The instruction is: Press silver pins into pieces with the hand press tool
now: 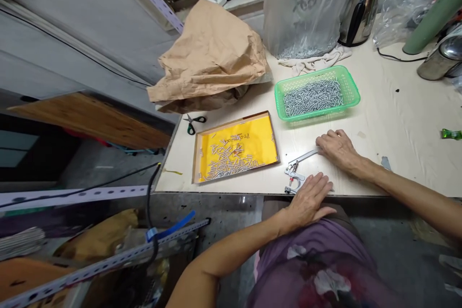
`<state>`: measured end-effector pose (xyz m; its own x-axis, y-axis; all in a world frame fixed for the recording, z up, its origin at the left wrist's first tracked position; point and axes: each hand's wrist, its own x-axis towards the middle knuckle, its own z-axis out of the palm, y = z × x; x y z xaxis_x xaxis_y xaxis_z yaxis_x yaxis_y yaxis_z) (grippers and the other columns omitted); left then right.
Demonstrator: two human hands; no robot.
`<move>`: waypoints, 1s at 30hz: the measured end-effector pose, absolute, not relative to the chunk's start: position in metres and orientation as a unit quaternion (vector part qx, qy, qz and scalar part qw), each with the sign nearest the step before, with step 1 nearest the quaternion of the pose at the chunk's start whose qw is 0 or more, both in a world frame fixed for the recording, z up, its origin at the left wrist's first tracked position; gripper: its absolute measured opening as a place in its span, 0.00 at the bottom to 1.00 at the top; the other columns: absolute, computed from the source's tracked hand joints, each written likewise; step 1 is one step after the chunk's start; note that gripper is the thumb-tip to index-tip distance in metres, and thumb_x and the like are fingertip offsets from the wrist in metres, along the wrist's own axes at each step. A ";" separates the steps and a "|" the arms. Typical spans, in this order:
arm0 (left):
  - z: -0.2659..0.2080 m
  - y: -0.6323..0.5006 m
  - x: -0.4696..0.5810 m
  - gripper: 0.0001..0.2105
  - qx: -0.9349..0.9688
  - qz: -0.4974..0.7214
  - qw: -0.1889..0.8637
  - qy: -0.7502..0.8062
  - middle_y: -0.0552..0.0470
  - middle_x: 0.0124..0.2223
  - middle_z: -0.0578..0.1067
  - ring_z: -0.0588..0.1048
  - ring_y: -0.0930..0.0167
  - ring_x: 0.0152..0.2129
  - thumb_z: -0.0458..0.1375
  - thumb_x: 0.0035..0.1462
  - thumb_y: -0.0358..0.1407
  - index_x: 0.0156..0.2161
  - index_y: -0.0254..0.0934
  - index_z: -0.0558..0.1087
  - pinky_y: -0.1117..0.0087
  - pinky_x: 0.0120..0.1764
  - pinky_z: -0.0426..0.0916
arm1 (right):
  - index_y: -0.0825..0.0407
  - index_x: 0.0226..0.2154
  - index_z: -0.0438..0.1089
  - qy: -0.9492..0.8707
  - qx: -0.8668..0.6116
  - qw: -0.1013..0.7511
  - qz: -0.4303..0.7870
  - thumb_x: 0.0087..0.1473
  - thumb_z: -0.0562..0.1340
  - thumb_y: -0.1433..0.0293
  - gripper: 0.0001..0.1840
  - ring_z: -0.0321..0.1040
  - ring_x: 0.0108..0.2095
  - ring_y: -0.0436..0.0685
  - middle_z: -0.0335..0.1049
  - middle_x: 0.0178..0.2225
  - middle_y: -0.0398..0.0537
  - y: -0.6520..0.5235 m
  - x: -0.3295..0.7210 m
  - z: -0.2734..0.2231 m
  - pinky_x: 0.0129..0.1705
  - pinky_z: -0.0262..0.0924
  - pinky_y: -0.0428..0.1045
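Beyond the left hand (311,198) lies crumpled brown paper (216,50); left of that hand, a yellow-lined cardboard tray (263,134); past the right hand (337,149), a green plastic basket (350,89); a grey metal lever tool (295,167) lies at the left's open, flat fingers, its lever reaching the right's curled ones, grip unclear.

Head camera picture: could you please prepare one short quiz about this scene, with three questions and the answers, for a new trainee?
1. Multiple choice: which of these is nearest to the right hand?
A) the crumpled brown paper bag
B) the grey metal lever tool
C) the shiny metal kettle with black handle

2. True or false: the dark-green-handled scissors lie outside the shallow yellow-lined cardboard tray.

3. Fill in "left" or "right": in the picture, the rectangular green plastic basket stands farther to the ____ than the tray.

Key: 1. B; 2. True; 3. right.
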<state>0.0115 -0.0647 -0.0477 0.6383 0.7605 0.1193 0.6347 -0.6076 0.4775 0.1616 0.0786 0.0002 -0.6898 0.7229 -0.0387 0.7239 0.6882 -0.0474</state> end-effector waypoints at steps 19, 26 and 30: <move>-0.051 -0.068 0.013 0.30 0.894 0.177 0.174 0.374 0.34 0.54 0.71 0.69 0.59 0.54 0.49 0.62 0.52 0.58 0.28 0.63 0.60 0.54 0.66 | 0.53 0.30 0.69 0.974 0.100 -0.174 -0.109 0.62 0.52 0.76 0.13 0.59 0.32 0.53 0.68 0.27 0.46 0.050 0.070 -0.004 0.37 0.54 0.50; -0.011 -0.004 -0.055 0.11 0.726 0.306 0.035 0.615 0.45 0.38 0.74 0.71 0.68 0.36 0.49 0.64 0.33 0.44 0.36 0.73 0.66 0.41 0.69 | 0.51 0.40 0.70 0.880 0.309 -0.357 -0.047 0.61 0.54 0.69 0.10 0.64 0.40 0.59 0.70 0.35 0.51 0.151 0.118 0.070 0.42 0.61 0.55; -0.012 0.055 -0.090 0.14 0.647 0.178 0.065 0.739 0.46 0.38 0.71 0.68 0.66 0.37 0.49 0.62 0.28 0.48 0.38 0.73 0.66 0.40 0.66 | 0.51 0.48 0.69 0.866 0.375 -0.332 0.003 0.59 0.54 0.68 0.16 0.64 0.46 0.63 0.68 0.44 0.55 0.179 0.139 0.059 0.46 0.62 0.59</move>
